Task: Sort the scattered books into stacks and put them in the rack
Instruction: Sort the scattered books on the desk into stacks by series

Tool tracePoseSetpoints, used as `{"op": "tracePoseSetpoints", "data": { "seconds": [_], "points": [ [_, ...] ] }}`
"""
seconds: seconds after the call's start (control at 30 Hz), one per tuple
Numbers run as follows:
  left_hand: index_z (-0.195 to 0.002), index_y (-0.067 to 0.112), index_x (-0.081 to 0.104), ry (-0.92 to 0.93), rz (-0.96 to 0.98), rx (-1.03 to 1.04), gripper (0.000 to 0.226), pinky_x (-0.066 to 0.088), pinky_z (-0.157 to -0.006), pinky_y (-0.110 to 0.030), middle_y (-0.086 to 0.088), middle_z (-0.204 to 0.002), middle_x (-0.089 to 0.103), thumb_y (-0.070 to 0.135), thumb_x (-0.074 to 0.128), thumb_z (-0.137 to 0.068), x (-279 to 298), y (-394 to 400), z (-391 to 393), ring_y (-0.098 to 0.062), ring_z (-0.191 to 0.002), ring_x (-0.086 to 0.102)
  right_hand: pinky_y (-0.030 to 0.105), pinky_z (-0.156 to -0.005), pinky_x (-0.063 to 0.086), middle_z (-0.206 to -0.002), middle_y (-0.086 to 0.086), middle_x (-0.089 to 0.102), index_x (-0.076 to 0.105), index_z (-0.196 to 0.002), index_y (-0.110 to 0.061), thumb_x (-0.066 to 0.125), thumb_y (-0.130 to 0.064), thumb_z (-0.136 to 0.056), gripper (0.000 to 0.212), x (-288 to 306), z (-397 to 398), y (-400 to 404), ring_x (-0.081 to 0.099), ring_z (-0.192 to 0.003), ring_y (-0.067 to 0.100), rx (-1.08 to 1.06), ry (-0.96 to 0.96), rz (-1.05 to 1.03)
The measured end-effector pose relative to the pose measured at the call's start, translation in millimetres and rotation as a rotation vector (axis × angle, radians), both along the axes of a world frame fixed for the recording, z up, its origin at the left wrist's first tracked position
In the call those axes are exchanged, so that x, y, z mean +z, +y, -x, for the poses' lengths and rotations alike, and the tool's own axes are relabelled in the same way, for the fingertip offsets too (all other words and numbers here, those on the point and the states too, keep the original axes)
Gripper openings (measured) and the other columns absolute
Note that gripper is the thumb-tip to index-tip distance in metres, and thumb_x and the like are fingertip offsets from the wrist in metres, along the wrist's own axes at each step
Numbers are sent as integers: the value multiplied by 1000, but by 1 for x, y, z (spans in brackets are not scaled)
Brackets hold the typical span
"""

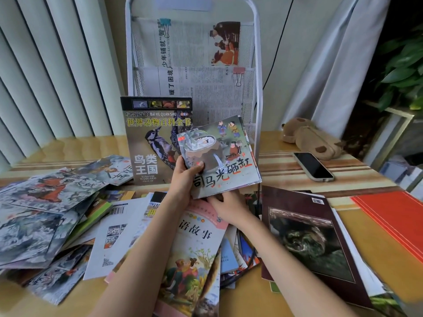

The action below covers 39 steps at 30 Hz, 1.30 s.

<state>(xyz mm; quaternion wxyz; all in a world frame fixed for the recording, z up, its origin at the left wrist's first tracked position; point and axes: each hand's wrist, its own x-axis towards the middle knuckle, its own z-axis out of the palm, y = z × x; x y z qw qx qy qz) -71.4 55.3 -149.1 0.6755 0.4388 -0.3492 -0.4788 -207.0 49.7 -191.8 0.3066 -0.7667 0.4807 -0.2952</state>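
My left hand [184, 179] grips a thin stack of grey-green picture books [225, 154] by its left edge, thumb on the cover, lifted above the table. My right hand [229, 208] holds the stack's lower edge from below. A bird encyclopedia [151, 143] stands upright against the white wire rack [257, 65], which holds clipped newspapers [194, 46]. Scattered books lie below: a pink story book [196, 248], a dark maroon book [306, 236], a red book [393, 216] and grey illustrated books [45, 202] at the left.
A phone [313, 167] and a brown plush pencil case [311, 137] lie on the table at the right of the rack. Vertical blinds fill the left wall, a curtain and a plant [402, 65] stand at the right.
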Motion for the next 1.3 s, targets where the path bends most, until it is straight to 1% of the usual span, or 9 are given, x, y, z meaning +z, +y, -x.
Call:
{"op": "tracePoseSetpoints", "data": {
  "seconds": [0.13,0.2,0.3,0.43,0.53,0.63,0.93,1.1,1.3],
  "points": [
    [-107,18,50,-74,-12,72,25,55,-83,-45,-11,-111,63,3,59,-89,6,-11,2,-28,-94,64,29,-93,39,-126,-1,56,50,-129,-16,42,-10,-95,35,8,14,-26,50,-113,16,-189,-306,-267],
    [-128,18,43,-175,12,121,42,49,-97,-41,-7,-128,56,9,59,-90,10,-19,3,-25,-114,57,35,-95,45,-122,3,60,54,-123,-16,40,-3,-93,35,18,33,-43,56,-110,20,-443,-560,-322],
    [-150,14,13,-354,68,171,71,25,-114,-28,0,-151,28,13,56,-94,16,-33,11,-13,-138,29,34,-94,48,-113,4,65,59,-118,-14,40,7,-86,43,38,55,-65,60,-105,18,-414,-735,-225],
    [-149,13,13,-454,115,147,67,26,-102,-14,9,-140,32,10,52,-96,17,-55,21,-4,-130,31,30,-83,45,-111,4,59,51,-118,-14,49,-8,-90,29,49,45,-92,56,-101,17,-323,-625,-214],
    [-116,11,32,-600,96,169,41,41,-89,-24,-3,-112,48,-2,58,-87,-3,-73,18,-17,-106,50,31,-78,41,-111,9,52,47,-112,-14,57,-30,-90,29,21,33,-107,51,-98,22,-438,-443,-10],
    [-99,8,25,-733,-20,179,49,38,-87,-28,-7,-104,38,-3,67,-77,-19,-85,17,-28,-105,46,21,-70,29,-102,19,51,49,-107,-2,64,-19,-87,30,-8,24,-111,44,-84,21,-553,-320,250],
    [-100,11,26,-709,31,155,42,40,-93,-30,-3,-103,39,0,63,-83,-19,-85,23,-22,-105,44,34,-75,48,-95,10,62,57,-104,-7,63,-15,-87,20,-2,27,-109,59,-87,27,-665,-468,435],
    [-96,15,26,-738,59,165,36,40,-95,-52,-11,-104,43,4,59,-86,-23,-84,26,-33,-104,47,20,-72,33,-97,15,58,55,-116,-8,58,-21,-91,28,-1,28,-111,53,-90,26,-703,-529,351],
    [-105,9,34,-766,-11,171,41,38,-99,-49,-13,-113,47,19,66,-81,-20,-81,27,-32,-111,43,26,-71,33,-105,14,58,48,-103,-6,51,-25,-95,21,-1,22,-109,51,-91,25,-674,-533,336]
  ]
}}
